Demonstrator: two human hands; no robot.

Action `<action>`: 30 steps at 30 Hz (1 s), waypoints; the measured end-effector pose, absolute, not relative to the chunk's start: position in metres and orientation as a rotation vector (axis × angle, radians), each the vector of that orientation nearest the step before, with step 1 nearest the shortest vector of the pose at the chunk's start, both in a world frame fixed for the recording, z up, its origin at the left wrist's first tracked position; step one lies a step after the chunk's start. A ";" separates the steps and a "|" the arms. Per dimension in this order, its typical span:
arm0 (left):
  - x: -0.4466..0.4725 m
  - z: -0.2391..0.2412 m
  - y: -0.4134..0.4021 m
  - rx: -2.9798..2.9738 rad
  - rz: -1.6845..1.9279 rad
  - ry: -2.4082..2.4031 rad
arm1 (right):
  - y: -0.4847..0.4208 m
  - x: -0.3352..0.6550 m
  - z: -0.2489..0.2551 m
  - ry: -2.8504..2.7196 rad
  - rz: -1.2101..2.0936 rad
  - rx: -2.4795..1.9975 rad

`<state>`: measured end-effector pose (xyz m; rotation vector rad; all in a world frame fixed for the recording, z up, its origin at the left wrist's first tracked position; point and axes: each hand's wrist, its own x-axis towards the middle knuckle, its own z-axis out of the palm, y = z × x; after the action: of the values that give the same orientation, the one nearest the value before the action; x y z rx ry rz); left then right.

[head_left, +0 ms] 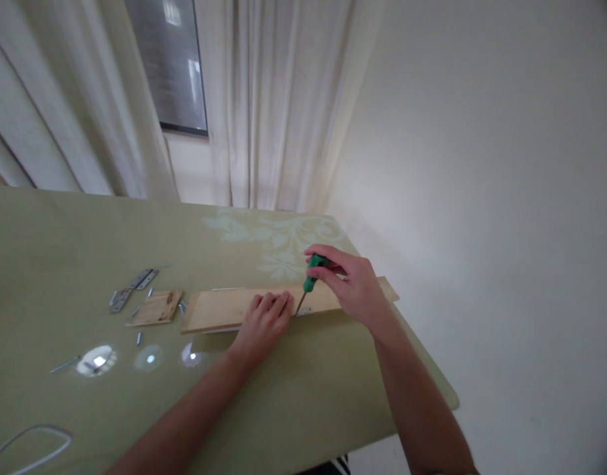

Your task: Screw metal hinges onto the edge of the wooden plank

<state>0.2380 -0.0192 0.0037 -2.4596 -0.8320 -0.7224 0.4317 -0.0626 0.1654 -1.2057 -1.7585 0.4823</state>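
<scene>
A long wooden plank (224, 307) lies on the green table (293, 396). My left hand (264, 323) presses flat on the plank's near edge, fingers together. My right hand (348, 280) grips a green-handled screwdriver (309, 277), held nearly upright. Its tip meets a small metal hinge (303, 311) on the plank's near edge, just right of my left fingers.
A small wooden block (158, 307) lies left of the plank, with metal hinges (132, 288) and loose screws (139, 338) around it. A white cable (33, 445) curls at the near left. The table's right edge runs close to my right arm. Curtains hang behind.
</scene>
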 end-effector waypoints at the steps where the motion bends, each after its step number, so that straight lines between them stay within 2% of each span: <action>1: 0.238 0.003 -0.019 -2.456 -0.705 -0.838 | -0.064 0.429 0.164 -1.726 0.450 -1.235; 10: 0.240 0.008 -0.017 -2.465 -0.587 -0.860 | -0.070 0.407 0.153 -1.731 0.016 -1.423; 14: 0.240 0.010 -0.019 -2.539 -0.573 -0.935 | -0.068 0.408 0.157 -1.919 0.141 -1.113; 17: 0.240 0.014 -0.023 -2.624 -0.573 -0.979 | -0.071 0.426 0.153 -1.476 0.194 -1.069; 19: 0.235 0.023 -0.023 -2.696 -0.592 -0.948 | -0.079 0.442 0.137 -0.983 0.234 -1.031; 22: 0.209 0.048 -0.020 -2.703 -0.693 -0.990 | -0.104 0.462 0.091 -0.758 0.268 -1.048; 25: 0.152 0.072 -0.013 -2.503 -0.704 -1.425 | -0.138 0.469 0.038 -0.631 0.346 -1.091; 28: 0.078 0.063 -0.007 -2.217 -0.444 -1.960 | -0.163 0.468 0.001 -0.536 0.413 -1.123; 30: 0.035 0.038 -0.003 -2.190 -0.301 -2.088 | -0.171 0.466 -0.011 -0.492 0.446 -1.130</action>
<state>0.0349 -0.0029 0.0384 -2.1900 -2.0877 -0.3013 0.4655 -0.1706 -0.0112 -1.1297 -0.4924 0.4462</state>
